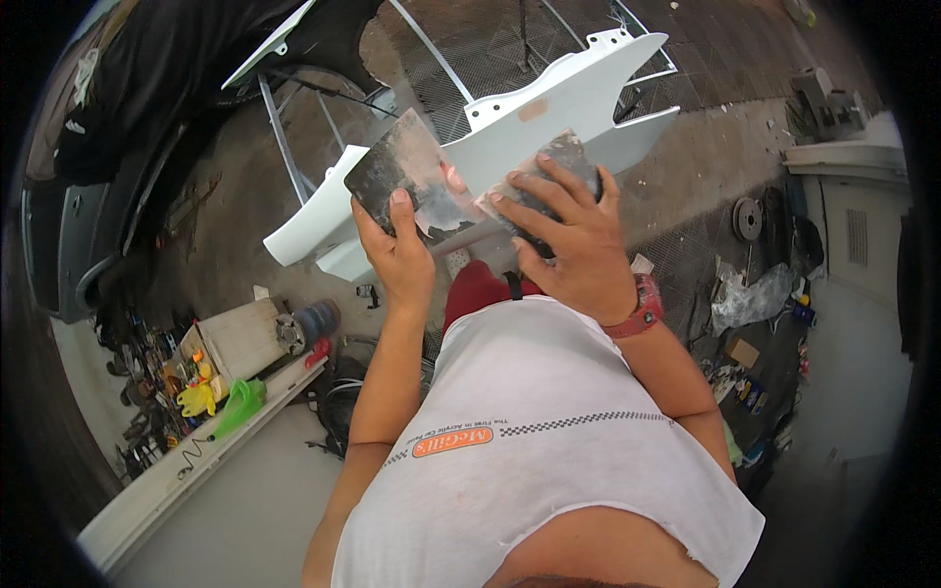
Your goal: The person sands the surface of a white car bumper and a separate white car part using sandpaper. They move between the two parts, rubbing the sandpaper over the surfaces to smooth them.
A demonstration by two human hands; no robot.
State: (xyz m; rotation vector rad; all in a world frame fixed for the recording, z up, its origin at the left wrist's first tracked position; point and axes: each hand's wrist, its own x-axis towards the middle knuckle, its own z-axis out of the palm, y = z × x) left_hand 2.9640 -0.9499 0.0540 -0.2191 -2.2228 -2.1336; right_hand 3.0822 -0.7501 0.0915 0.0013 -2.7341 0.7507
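My left hand (402, 247) grips a thin flat plate (387, 162) by its near edge, thumb on top and the other fingers mostly hidden beneath. Grey and pinkish smears cover its face, with a bright pink spot near the right side. My right hand (586, 245) holds a second smeared, dark grey plate (570, 147), its fingers spread over the top and the thumb at the near edge. The two plates nearly meet at their inner edges. Beyond them lies a white car body panel (578, 93) with a beige patch (532, 110) on it.
A metal stand frame (431, 49) carries the panel. A dark car (74, 235) stands at the left. Tools, a green plastic item (238, 407) and a cylindrical can (316, 318) lie lower left. At right are a brake disc (747, 219), clear plastic (750, 299) and a white cabinet (858, 225).
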